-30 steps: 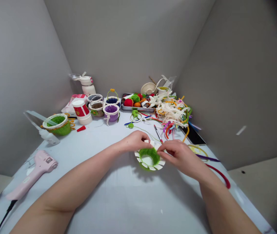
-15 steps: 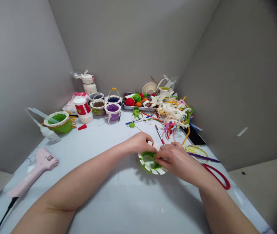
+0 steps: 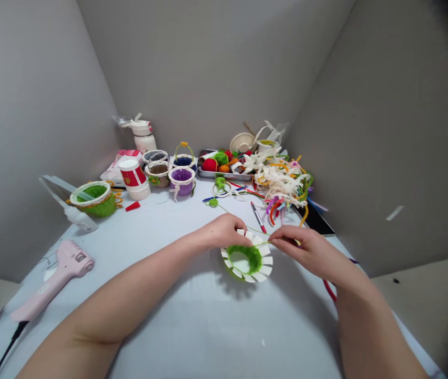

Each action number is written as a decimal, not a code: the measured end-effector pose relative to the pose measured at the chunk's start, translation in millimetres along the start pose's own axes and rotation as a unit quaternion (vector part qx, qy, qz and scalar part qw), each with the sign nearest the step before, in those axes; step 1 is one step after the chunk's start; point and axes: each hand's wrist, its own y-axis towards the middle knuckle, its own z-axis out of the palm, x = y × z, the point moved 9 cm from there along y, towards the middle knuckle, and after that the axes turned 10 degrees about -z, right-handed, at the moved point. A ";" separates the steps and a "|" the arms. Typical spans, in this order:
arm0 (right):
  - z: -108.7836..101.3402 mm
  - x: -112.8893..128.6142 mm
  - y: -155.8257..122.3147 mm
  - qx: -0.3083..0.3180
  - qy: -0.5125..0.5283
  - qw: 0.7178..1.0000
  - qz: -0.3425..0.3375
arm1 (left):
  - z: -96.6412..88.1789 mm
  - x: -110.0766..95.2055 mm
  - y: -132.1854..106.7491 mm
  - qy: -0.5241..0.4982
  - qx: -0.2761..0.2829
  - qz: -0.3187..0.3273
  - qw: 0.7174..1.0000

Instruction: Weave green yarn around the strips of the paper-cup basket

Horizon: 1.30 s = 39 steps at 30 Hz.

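Note:
A small paper cup (image 3: 247, 260) with its rim cut into white flaps stands on the white table, its wall wound with green yarn. My left hand (image 3: 224, 231) grips the cup's far left edge, fingers curled over the flaps. My right hand (image 3: 306, 250) is to the right of the cup and pinches a strand of green yarn (image 3: 261, 243) that runs taut from the cup. The yarn trails back toward a small green ball (image 3: 212, 202).
Finished yarn baskets (image 3: 180, 180) and a green one (image 3: 93, 199) stand at the back left by a red-labelled cup (image 3: 132, 178). A metal tray of yarn balls (image 3: 221, 163), pipe cleaners (image 3: 285, 192), a pen (image 3: 257, 217) and a phone (image 3: 314, 221) lie behind. A pink glue gun (image 3: 56, 273) lies left.
My right hand has drawn away from the cup to the right, pulling the green strand taut. The left hand has stayed on the cup's edge.

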 end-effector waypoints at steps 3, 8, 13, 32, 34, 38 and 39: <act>15.3 -9.2 0.8 0.049 0.023 0.998 0.008 | -0.3 -1.7 -0.4 0.010 -0.006 0.008 1.000; 44.2 -12.6 6.6 0.102 0.067 0.993 -0.003 | -1.1 0.0 0.9 0.002 -0.004 0.016 1.000; 48.5 -16.9 18.5 0.039 0.056 0.997 0.021 | -6.9 3.4 0.6 0.019 0.027 0.016 0.999; 70.1 -15.8 30.2 -0.016 0.109 0.994 -0.009 | -7.3 -15.6 -7.2 0.054 0.042 0.096 0.993; 67.7 -16.4 29.4 -0.010 0.105 0.994 -0.007 | -5.3 -14.0 -5.7 0.035 0.037 0.087 0.995; 50.1 -19.0 24.1 -0.010 0.109 0.994 -0.002 | -9.5 -5.7 -3.0 0.017 0.012 0.053 0.998; 44.1 -19.5 22.3 -0.011 0.109 0.994 0.000 | -9.8 -3.8 -2.6 0.022 0.010 0.044 0.999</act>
